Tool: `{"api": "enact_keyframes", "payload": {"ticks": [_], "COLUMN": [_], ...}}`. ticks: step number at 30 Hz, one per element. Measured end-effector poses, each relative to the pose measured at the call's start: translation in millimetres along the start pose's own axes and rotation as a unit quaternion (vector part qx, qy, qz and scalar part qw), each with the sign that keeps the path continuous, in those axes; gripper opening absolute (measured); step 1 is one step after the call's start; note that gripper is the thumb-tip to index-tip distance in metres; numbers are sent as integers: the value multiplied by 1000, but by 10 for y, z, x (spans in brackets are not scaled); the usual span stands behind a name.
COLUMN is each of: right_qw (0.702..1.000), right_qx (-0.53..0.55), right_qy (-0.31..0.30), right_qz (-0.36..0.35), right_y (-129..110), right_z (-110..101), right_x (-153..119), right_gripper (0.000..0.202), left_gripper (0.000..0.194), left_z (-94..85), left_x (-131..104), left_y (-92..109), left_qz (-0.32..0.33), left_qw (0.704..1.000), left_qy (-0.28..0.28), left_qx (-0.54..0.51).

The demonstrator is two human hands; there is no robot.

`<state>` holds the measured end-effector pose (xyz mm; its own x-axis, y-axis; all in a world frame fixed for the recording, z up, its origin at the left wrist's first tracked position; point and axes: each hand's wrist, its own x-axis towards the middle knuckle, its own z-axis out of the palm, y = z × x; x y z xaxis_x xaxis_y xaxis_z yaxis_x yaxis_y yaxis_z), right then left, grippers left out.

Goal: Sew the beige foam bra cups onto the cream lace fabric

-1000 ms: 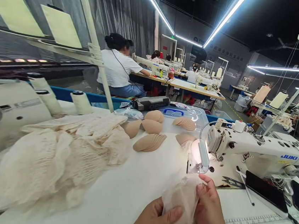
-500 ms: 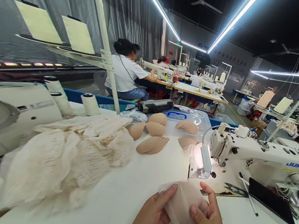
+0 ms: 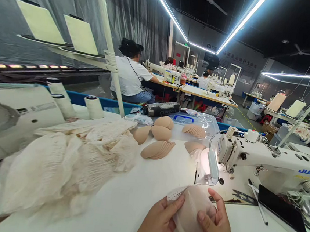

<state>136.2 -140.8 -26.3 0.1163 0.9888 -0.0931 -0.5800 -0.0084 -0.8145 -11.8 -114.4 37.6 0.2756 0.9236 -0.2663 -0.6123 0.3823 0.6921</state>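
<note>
Between my hands, low in the view, is a beige bra cup [image 3: 191,210] covered with thin, sheer fabric whose upper left edge is dotted with small holes. My left hand [image 3: 162,220] grips its left side, thumb on top. On the right side my right hand [image 3: 214,223] pinches it with the thumb in front and the index finger raised. Just beyond stands a white sewing machine [image 3: 266,161] with its lamp lit over the needle area. A fanned stack of bra cups [image 3: 158,150] lies on the white table [image 3: 124,201], left of the machine.
Crumpled cream fabric [image 3: 69,162] covers the table's left part. More cups [image 3: 194,131] rest on a clear plastic lid [image 3: 209,121]. Thread snips [image 3: 244,196] and a black phone [image 3: 282,210] lie at right. A person in a white shirt [image 3: 132,71] sits beyond the table.
The cup has turned slightly in my hands, and more of the dotted fabric edge shows by my left thumb. Both hands keep their hold.
</note>
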Motion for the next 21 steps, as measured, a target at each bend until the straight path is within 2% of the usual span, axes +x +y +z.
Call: {"api": "enact_keyframes", "payload": {"ticks": [6, 11, 13, 18, 21], "right_qw": [1000, 999, 999, 992, 976], "right_qx": [-1, -22, -34, -109, -183], "right_qy": [4, 6, -1, -55, -110], "right_qz": [-8, -31, -37, -40, -48], "right_y": [26, 40, 48, -6, -193], "right_z": [-23, -4, -21, -201, -303], "right_x": [8, 16, 14, -29, -30], "right_gripper": [98, 97, 97, 92, 85], "left_gripper": [36, 41, 42, 44, 46], "left_z": [11, 73, 87, 64, 22], "left_x": [0, -5, 14, 90, 95], "left_y": [35, 27, 18, 107, 256], "left_qz": [13, -2, -10, 5, -1], "left_qw": [1000, 999, 999, 1000, 992], "left_qy": [16, -37, -40, -20, -92], "left_qx": [-9, 2, -2, 8, 84]}}
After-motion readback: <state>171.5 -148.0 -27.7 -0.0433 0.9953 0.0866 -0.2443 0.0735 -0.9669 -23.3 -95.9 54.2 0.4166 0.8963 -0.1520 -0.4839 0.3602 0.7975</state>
